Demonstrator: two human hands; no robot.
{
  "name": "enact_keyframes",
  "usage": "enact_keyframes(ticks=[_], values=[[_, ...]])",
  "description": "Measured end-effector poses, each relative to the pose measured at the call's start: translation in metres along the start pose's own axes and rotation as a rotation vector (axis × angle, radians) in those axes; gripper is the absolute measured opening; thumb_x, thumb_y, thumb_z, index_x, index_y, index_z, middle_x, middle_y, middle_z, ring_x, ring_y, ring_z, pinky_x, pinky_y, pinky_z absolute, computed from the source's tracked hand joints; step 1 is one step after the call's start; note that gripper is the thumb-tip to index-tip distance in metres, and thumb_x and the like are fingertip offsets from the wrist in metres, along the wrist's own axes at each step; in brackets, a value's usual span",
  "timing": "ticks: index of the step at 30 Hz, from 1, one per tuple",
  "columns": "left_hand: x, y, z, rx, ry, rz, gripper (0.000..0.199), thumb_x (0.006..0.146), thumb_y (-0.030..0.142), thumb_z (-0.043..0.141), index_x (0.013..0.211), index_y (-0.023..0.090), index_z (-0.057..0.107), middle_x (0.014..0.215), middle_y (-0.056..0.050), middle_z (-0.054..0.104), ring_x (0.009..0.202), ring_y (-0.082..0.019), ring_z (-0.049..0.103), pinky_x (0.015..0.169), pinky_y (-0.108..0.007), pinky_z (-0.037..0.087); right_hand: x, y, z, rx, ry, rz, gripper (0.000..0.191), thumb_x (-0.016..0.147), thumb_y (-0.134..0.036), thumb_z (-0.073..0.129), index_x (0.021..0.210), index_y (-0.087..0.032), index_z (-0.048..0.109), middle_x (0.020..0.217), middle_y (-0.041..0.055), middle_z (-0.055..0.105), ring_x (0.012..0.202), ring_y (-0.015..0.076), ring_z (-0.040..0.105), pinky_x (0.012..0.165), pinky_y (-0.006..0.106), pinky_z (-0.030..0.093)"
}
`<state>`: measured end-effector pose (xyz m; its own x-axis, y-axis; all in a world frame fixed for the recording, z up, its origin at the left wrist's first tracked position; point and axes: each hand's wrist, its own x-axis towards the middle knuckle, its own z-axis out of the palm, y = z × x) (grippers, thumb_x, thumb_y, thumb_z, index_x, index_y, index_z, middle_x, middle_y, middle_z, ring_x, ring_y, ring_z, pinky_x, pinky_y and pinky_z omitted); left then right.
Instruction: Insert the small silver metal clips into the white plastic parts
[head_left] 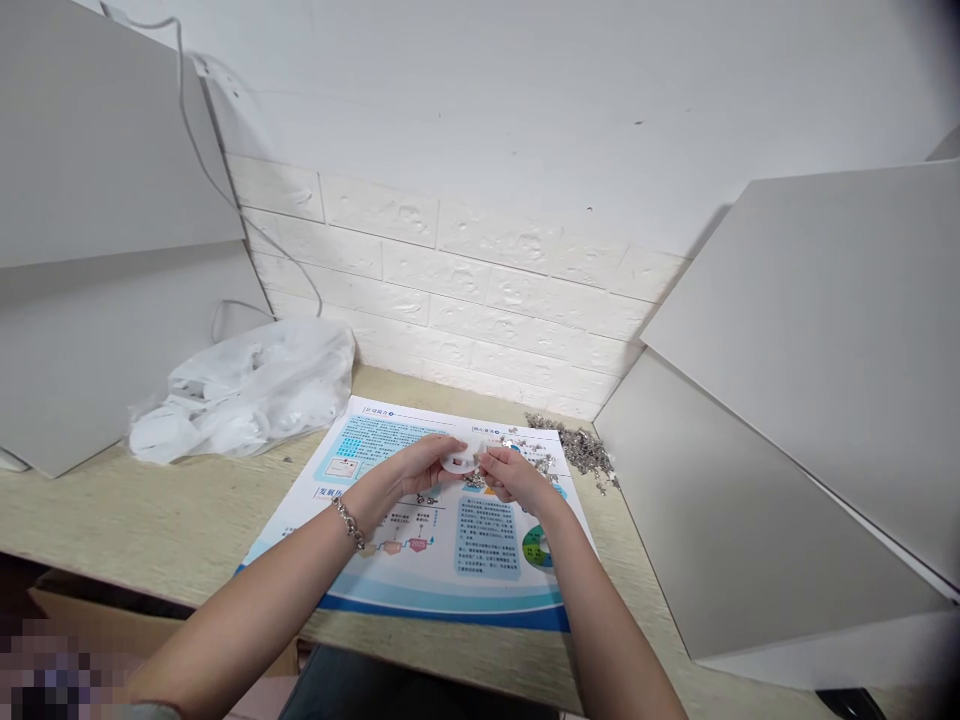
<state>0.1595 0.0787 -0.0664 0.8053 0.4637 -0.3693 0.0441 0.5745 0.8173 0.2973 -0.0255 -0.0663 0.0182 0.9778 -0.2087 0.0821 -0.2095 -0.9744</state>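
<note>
My left hand (427, 468) pinches a small white round piece (459, 459) over the printed sheet. At the right edge of that piece, the closed fingers of my right hand (510, 474) meet it; whatever small item they grip is too small to make out. Small silvery metal pieces (544, 464) lie scattered on the sheet just beyond my right hand. More of them form a pile (585, 450) past the sheet's upper right corner. The printed sheet (420, 590) lies flat under both hands.
A bulky white plastic bag (251, 390) rests at the left on the wooden table (135, 525). Grey panels stand at the left (112, 350) and right (787, 400). A white brick-patterned wall (450, 270) closes off the back, with a cable (201, 160) hanging at the left.
</note>
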Motion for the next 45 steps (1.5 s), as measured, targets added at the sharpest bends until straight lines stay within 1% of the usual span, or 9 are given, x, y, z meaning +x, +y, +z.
enact_keyframes(ticks=[7, 14, 20, 23, 27, 32, 37, 41, 45], values=[[-0.007, 0.011, 0.004, 0.207, -0.071, 0.233, 0.021, 0.065, 0.020, 0.065, 0.080, 0.012, 0.053, 0.069, -0.002, 0.060, 0.060, -0.011, 0.057, 0.055, -0.023, 0.050, 0.000, -0.003, -0.003, -0.229, 0.053, -0.065, 0.039, 0.076, -0.056, 0.044, 0.064, -0.019, 0.039, 0.052, -0.0074, 0.025, 0.044, 0.0057, 0.021, 0.041, 0.020, 0.019], [-0.014, 0.015, 0.007, 0.415, -0.020, 0.292, 0.023, 0.065, 0.023, 0.063, 0.083, 0.014, 0.052, 0.071, -0.002, 0.059, 0.061, -0.012, 0.057, 0.056, -0.024, 0.047, -0.004, -0.007, -0.002, -0.481, 0.133, -0.073, 0.030, 0.079, -0.045, 0.041, 0.064, -0.019, 0.042, 0.056, -0.0042, 0.035, 0.050, 0.0089, 0.032, 0.047, 0.022, 0.025], [-0.012, 0.012, 0.006, 0.394, -0.025, 0.295, 0.025, 0.066, 0.027, 0.064, 0.085, 0.014, 0.053, 0.077, -0.004, 0.061, 0.067, -0.013, 0.058, 0.061, -0.026, 0.049, -0.004, -0.007, 0.003, -0.587, 0.247, -0.073, 0.030, 0.080, -0.042, 0.040, 0.061, -0.019, 0.041, 0.055, -0.0027, 0.041, 0.051, 0.0105, 0.036, 0.047, 0.022, 0.025], [-0.010, 0.011, 0.004, 0.287, -0.058, 0.289, 0.029, 0.067, 0.027, 0.066, 0.091, 0.015, 0.055, 0.082, -0.004, 0.061, 0.071, -0.013, 0.058, 0.064, -0.026, 0.048, -0.006, -0.008, 0.002, -0.501, 0.284, -0.097, 0.032, 0.080, -0.047, 0.041, 0.063, -0.019, 0.041, 0.056, -0.0032, 0.041, 0.051, 0.0100, 0.036, 0.047, 0.022, 0.026], [-0.006, 0.008, 0.004, 0.248, -0.042, 0.359, 0.034, 0.068, 0.026, 0.065, 0.100, 0.017, 0.058, 0.100, -0.008, 0.062, 0.084, -0.015, 0.059, 0.073, -0.028, 0.047, -0.008, -0.013, -0.005, -0.126, 0.300, -0.081, 0.038, 0.077, -0.057, 0.043, 0.072, -0.020, 0.046, 0.052, -0.0063, 0.033, 0.041, 0.0065, 0.025, 0.040, 0.021, 0.020], [0.001, -0.002, 0.003, 0.583, 0.081, 0.694, 0.017, 0.066, 0.015, 0.061, 0.081, 0.020, 0.068, 0.132, -0.006, 0.045, 0.115, -0.023, 0.046, 0.093, -0.035, 0.039, -0.008, -0.013, -0.008, 0.174, 0.365, -0.020, 0.040, 0.072, -0.059, 0.051, 0.073, -0.020, 0.045, 0.046, -0.0091, 0.024, 0.034, 0.0044, 0.012, 0.034, 0.022, 0.010], [0.001, -0.009, 0.002, 0.839, 0.070, 0.885, 0.049, 0.068, 0.003, 0.045, 0.109, 0.025, 0.062, 0.136, -0.003, 0.041, 0.125, -0.021, 0.036, 0.105, -0.036, 0.027, -0.004, -0.008, -0.006, 0.141, 0.400, -0.030, 0.035, 0.072, -0.047, 0.055, 0.063, -0.021, 0.034, 0.047, -0.0079, 0.028, 0.034, 0.0037, 0.015, 0.033, 0.022, 0.012], [0.000, -0.009, 0.002, 0.596, 0.049, 0.759, 0.064, 0.071, 0.008, 0.044, 0.132, 0.026, 0.039, 0.138, -0.006, 0.039, 0.121, -0.024, 0.041, 0.097, -0.041, 0.036, 0.000, -0.002, -0.011, 0.041, 0.484, -0.033, 0.035, 0.070, -0.045, 0.054, 0.059, -0.021, 0.031, 0.046, -0.0080, 0.027, 0.036, 0.0042, 0.019, 0.034, 0.021, 0.015], [-0.003, 0.000, 0.001, 0.309, -0.016, 0.577, 0.060, 0.074, 0.017, 0.045, 0.133, 0.022, 0.038, 0.132, -0.010, 0.046, 0.101, -0.024, 0.055, 0.082, -0.040, 0.045, 0.003, 0.002, -0.018, 0.032, 0.545, -0.060, 0.035, 0.068, -0.044, 0.055, 0.057, -0.021, 0.032, 0.045, -0.0085, 0.027, 0.037, 0.0044, 0.020, 0.035, 0.020, 0.015]])
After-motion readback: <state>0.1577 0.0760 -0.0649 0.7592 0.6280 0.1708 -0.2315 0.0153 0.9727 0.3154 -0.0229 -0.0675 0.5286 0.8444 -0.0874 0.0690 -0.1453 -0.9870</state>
